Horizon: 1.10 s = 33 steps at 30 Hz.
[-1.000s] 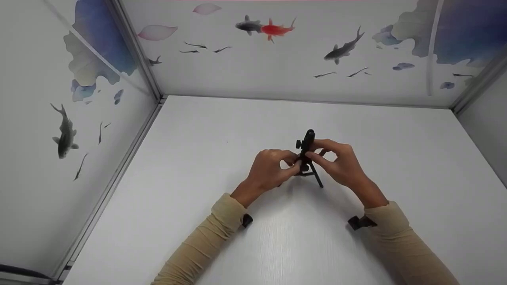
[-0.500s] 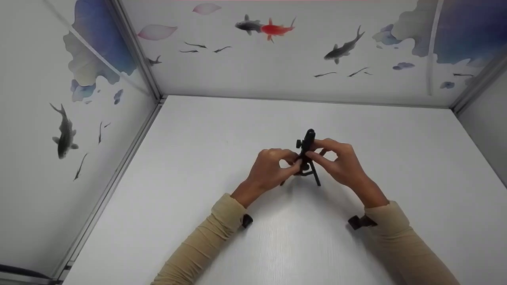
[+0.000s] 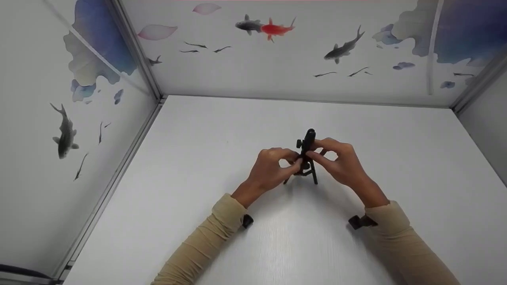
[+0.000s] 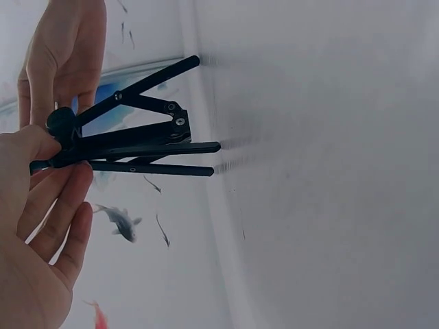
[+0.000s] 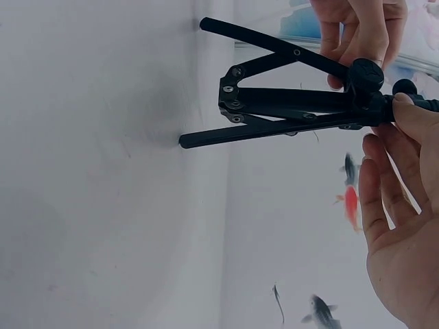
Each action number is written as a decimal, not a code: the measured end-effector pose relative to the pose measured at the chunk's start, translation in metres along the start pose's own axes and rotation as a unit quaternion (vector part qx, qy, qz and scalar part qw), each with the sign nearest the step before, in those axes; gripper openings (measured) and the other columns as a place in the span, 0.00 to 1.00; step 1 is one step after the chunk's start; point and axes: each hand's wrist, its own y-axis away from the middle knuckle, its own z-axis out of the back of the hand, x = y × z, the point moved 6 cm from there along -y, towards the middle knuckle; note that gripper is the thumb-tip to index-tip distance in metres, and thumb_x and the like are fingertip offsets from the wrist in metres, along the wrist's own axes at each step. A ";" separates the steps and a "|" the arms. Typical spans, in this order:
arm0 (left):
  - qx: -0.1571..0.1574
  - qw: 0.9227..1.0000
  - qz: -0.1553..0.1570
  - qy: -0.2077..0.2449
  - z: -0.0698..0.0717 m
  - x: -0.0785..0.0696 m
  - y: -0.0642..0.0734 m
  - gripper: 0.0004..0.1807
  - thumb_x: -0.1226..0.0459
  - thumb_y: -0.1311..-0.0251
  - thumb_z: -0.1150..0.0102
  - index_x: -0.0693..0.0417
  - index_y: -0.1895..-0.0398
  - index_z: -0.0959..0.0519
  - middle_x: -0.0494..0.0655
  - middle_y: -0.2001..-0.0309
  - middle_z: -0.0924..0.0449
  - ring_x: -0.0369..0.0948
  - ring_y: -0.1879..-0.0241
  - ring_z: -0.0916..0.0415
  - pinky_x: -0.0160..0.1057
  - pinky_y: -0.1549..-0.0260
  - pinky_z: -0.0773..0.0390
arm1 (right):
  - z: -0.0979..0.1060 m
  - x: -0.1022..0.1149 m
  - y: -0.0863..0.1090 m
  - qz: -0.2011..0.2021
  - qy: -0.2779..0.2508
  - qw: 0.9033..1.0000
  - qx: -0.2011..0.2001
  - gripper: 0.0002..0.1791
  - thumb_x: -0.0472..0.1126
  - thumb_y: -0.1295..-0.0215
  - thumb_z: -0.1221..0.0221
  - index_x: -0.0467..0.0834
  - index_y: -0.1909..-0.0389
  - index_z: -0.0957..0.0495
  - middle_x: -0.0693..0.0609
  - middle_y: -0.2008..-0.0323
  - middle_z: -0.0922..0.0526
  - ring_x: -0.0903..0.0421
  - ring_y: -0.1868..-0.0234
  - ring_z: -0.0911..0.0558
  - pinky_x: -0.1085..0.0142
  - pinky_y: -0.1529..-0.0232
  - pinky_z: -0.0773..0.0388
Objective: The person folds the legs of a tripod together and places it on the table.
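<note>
A small black tripod (image 3: pixel 310 137) stands upright between both hands, its legs (image 5: pixel 254 133) partly spread. My left hand (image 3: pixel 266 171) pinches the tripod low on its body, thumb and forefinger by the round knob (image 4: pixel 62 122). Higher up, my right hand (image 3: pixel 344 163) grips the column between thumb and fingers. Hinged struts join the legs to the centre post (image 5: pixel 295 100) in the right wrist view. The feet appear to touch the white surface or hover just over it. Fingers cover part of the tripod's middle in the head view.
The white table (image 3: pixel 190 134) stretches around the hands. Panels printed with fish, such as the back wall (image 3: pixel 253 75), enclose it at the left and back, and a plain panel (image 3: pixel 489 95) at the right. Dark wrist cameras sit at both cuffs.
The tripod's legs have drawn inward, the right foot shifting left and the left foot coming into view further right. Both hands stay almost in place.
</note>
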 end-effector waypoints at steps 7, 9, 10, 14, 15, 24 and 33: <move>-0.006 1.000 -0.005 0.004 -0.001 -0.001 0.000 0.05 0.66 0.30 0.30 0.54 0.57 0.07 0.42 0.63 0.05 0.34 0.65 0.10 0.40 0.57 0.12 | 0.001 -0.001 0.001 -0.004 0.003 1.000 0.003 0.20 0.32 0.32 0.28 0.50 0.42 0.10 0.53 0.54 0.06 0.59 0.51 0.12 0.75 0.54 0.19; -0.008 1.000 -0.007 0.003 -0.001 -0.001 0.000 0.05 0.66 0.30 0.30 0.54 0.57 0.07 0.42 0.63 0.05 0.35 0.65 0.10 0.41 0.57 0.12 | 0.001 -0.001 0.001 -0.002 0.003 1.000 0.003 0.19 0.32 0.32 0.28 0.50 0.42 0.10 0.53 0.54 0.06 0.60 0.52 0.12 0.75 0.54 0.19; -0.009 1.000 -0.009 0.002 -0.001 -0.001 0.000 0.05 0.66 0.30 0.30 0.54 0.57 0.07 0.42 0.63 0.05 0.35 0.65 0.10 0.40 0.57 0.12 | 0.001 -0.001 0.002 -0.001 0.003 1.000 0.003 0.19 0.31 0.32 0.28 0.50 0.42 0.10 0.53 0.55 0.06 0.60 0.52 0.12 0.75 0.54 0.19; -0.012 1.000 -0.012 -0.003 0.000 -0.002 0.000 0.05 0.66 0.30 0.30 0.54 0.57 0.07 0.41 0.63 0.05 0.34 0.64 0.10 0.36 0.56 0.13 | 0.001 -0.001 0.002 0.007 0.006 1.000 0.002 0.20 0.30 0.33 0.28 0.48 0.43 0.10 0.52 0.55 0.07 0.62 0.52 0.13 0.76 0.54 0.19; -0.013 1.000 -0.013 -0.003 0.000 -0.002 0.000 0.05 0.66 0.30 0.30 0.54 0.58 0.07 0.42 0.63 0.05 0.34 0.64 0.10 0.36 0.56 0.13 | 0.001 -0.001 0.002 0.008 0.007 1.000 0.001 0.20 0.30 0.33 0.28 0.49 0.42 0.10 0.52 0.55 0.07 0.63 0.52 0.13 0.76 0.55 0.19; -0.015 1.000 -0.012 -0.001 0.000 0.000 0.000 0.05 0.65 0.30 0.29 0.55 0.57 0.07 0.42 0.62 0.05 0.34 0.63 0.10 0.36 0.56 0.13 | 0.001 0.000 0.001 0.011 0.006 1.000 -0.002 0.21 0.29 0.34 0.28 0.48 0.42 0.10 0.51 0.54 0.06 0.63 0.52 0.13 0.76 0.54 0.19; -0.023 1.000 -0.009 0.000 0.001 -0.001 0.002 0.05 0.65 0.30 0.29 0.55 0.56 0.07 0.42 0.62 0.05 0.34 0.63 0.10 0.37 0.56 0.13 | -0.001 0.002 0.000 0.013 0.000 1.000 0.006 0.21 0.30 0.32 0.29 0.49 0.41 0.10 0.53 0.53 0.06 0.62 0.52 0.13 0.75 0.54 0.19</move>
